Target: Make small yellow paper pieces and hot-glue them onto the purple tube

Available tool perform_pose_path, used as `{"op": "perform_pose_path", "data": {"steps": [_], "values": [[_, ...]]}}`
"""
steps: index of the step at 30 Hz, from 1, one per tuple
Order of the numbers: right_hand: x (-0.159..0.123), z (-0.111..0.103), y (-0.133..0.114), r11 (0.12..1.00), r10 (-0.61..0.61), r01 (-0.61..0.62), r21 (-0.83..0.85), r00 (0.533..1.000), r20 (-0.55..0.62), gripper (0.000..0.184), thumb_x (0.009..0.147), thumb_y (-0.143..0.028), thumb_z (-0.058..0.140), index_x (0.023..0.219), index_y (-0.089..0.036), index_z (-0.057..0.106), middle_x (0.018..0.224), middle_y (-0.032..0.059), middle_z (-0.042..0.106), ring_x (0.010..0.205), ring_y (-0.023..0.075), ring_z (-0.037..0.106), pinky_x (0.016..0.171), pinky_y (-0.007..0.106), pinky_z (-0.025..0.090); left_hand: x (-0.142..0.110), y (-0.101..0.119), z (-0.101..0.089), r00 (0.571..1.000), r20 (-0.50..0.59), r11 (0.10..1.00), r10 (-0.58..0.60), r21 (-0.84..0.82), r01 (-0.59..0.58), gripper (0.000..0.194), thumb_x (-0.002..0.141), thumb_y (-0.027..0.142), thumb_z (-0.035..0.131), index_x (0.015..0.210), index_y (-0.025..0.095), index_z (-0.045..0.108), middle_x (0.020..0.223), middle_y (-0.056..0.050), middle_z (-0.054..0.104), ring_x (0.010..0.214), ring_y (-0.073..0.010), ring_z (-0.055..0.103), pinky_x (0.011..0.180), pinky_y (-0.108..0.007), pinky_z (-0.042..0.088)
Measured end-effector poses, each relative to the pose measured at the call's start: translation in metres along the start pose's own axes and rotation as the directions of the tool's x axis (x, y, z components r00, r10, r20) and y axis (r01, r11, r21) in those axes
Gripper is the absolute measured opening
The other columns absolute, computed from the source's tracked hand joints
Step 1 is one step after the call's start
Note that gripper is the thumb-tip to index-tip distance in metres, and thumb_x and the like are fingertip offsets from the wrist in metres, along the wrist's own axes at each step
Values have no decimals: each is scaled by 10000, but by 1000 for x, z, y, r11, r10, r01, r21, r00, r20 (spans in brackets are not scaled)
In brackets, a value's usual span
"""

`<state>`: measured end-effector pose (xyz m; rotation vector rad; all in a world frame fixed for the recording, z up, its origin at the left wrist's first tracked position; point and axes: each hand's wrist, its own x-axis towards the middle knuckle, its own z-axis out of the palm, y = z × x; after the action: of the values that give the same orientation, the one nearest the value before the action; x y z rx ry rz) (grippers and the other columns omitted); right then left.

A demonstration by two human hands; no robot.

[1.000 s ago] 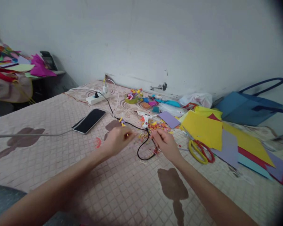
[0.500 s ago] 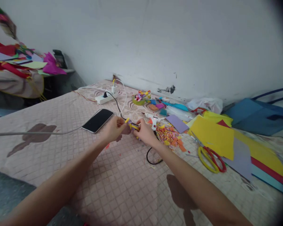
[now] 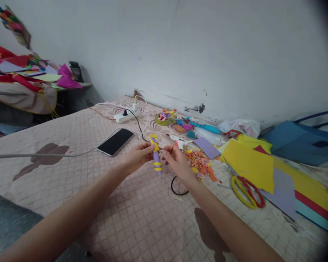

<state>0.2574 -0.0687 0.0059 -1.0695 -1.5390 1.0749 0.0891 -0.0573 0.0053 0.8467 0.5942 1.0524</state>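
A rolled purple paper tube [image 3: 156, 157] with yellow strips round it and a yellow bow-like piece near its upper part stands roughly upright between my hands. My left hand [image 3: 137, 157] grips it from the left, fingers closed on its side. My right hand [image 3: 177, 161] is pinched close against the right side of the tube, by the yellow piece; what its fingertips hold is too small to make out. Behind the right hand lies a white glue gun [image 3: 179, 141], partly covered by it.
A phone [image 3: 116, 142] and a white power strip [image 3: 126, 116] lie left, with cables. Paper scraps [image 3: 198, 162], red-and-yellow scissors [image 3: 247, 191], yellow sheets [image 3: 248, 165] and a blue bag [image 3: 300, 142] lie right. A tape roll [image 3: 162, 120] holding paper bits is near the wall.
The tube has turned from lying across between my fingers to nearly upright, showing its length. My right hand has moved slightly right, its fingertips now beside the yellow piece. The view has shifted slightly.
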Motion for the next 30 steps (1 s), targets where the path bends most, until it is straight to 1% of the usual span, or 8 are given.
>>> {"op": "perform_pose_path", "data": {"steps": [3,5,8,10,13,20,26,30], "values": [[5,-3,-8,981,-147,136,-141,987,-71,181,822,-375,566,847,-197,580,812,25,612,709,137,572,586,252,472,-1,1,1,999,19,999,-43,-13,43,226,737,276,716,868,117,623,804,-32,652,675,-102,601,679,-250,466],[8,-2,-15,959,-215,198,-205,975,-64,154,824,-348,565,828,-198,598,805,26,629,713,143,582,614,264,476,-2,1,3,998,20,998,-63,-20,64,236,728,285,725,860,121,618,790,-27,652,667,-101,601,672,-247,466],[9,1,-25,927,-265,242,-286,964,-41,129,824,-310,562,792,-196,613,781,25,639,702,148,597,610,269,475,-3,1,3,997,40,998,-60,-8,60,231,719,284,734,827,124,607,764,-17,644,654,-96,594,668,-246,461],[9,4,-27,919,-271,245,-308,962,-42,127,825,-303,561,780,-196,611,767,26,639,694,151,603,600,272,477,-3,1,3,997,53,999,-49,-3,49,230,719,282,735,825,126,603,761,-12,639,655,-93,590,671,-244,457],[10,6,-25,932,-259,236,-275,965,-50,131,825,-310,564,775,-193,596,757,29,635,686,154,609,609,283,490,-4,2,3,997,66,999,-45,12,45,235,725,292,729,826,125,599,758,-10,629,663,-93,588,675,-244,452],[12,10,-18,940,-264,222,-257,955,-138,110,787,-309,606,786,-203,575,778,24,627,685,152,593,617,288,496,-3,1,4,997,53,997,-56,53,54,268,726,331,724,823,127,580,752,-15,625,660,-99,585,666,-246,441],[12,15,-18,944,-266,222,-245,950,-161,103,802,-291,584,762,-202,551,765,19,592,702,151,567,639,287,488,-4,1,5,997,52,997,-60,57,57,270,720,325,729,825,130,576,728,-8,620,655,-100,585,665,-249,440],[12,13,-17,970,-221,206,-125,967,-122,126,811,-322,574,768,-215,524,749,0,560,621,123,534,560,253,465,-5,1,6,996,48,997,-72,39,70,243,735,308,718,835,132,583,763,-15,632,669,-102,594,673,-249,444]]}}
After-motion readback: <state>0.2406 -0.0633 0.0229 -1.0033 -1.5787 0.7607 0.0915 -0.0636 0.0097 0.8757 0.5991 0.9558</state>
